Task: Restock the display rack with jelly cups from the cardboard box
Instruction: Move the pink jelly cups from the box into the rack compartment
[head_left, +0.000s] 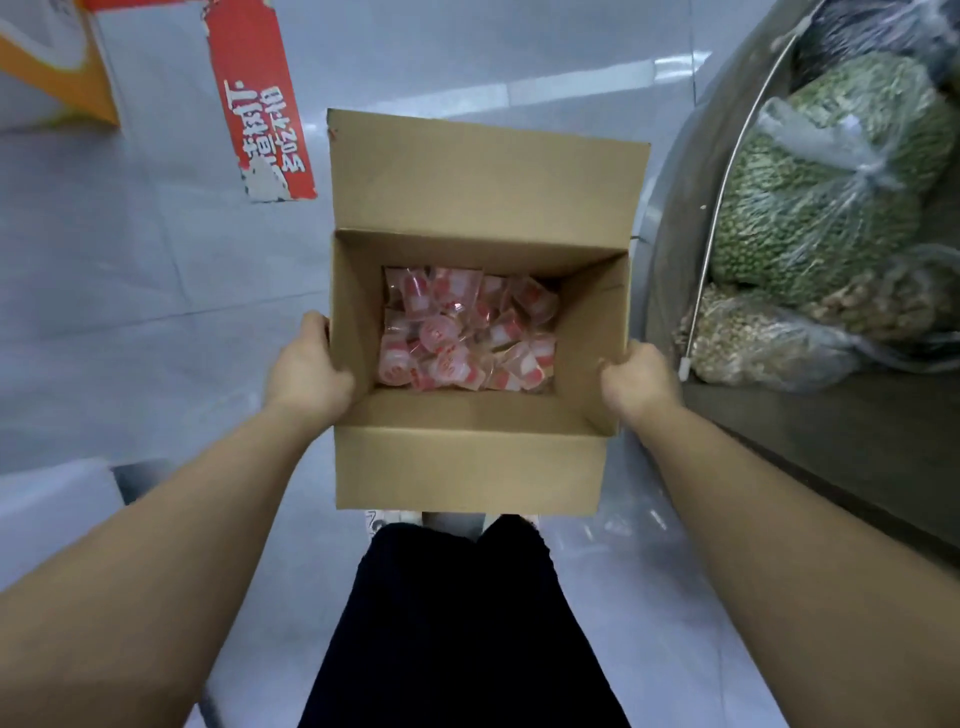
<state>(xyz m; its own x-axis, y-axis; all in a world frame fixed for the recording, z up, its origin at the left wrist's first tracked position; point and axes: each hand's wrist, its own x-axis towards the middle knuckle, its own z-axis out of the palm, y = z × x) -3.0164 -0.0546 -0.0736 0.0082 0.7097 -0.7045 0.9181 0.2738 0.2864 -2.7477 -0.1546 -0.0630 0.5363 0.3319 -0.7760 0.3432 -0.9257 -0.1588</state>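
**Brown cardboard box of jelly cups held by both side walls**

Brown corrugated cardboard is what both hands are gripping now. The open brown cardboard box (470, 364) is being held above the grey tiled floor (130, 291), in front of the person's dark trousers (457, 623). The left hand (306, 366) is holding the left wall, with the thumb hooked over the rim and the fingers curled outside. The right hand (641, 382) is gripping the right wall in the same way.

The small clear plastic jelly cups with red and white lids (465, 332) are lying loose at the bottom of the box, in a shallow layer only. I judge that the load is rather light, but the cups can slide and gather on one side if the box is tilting. The cardboard walls are thin and may bend inward under a hard squeeze, so holding near the corners or under the bottom seems safer. The single cups look smooth, slippery and a little soft; I would take each one by its rim, without pressing the lid film.

At the right, a curved metal display bin (675, 218) is holding clear bags of green beans (831, 171) and pale nuts (753, 343). A red and white carton (265, 98) is lying on the floor further away.
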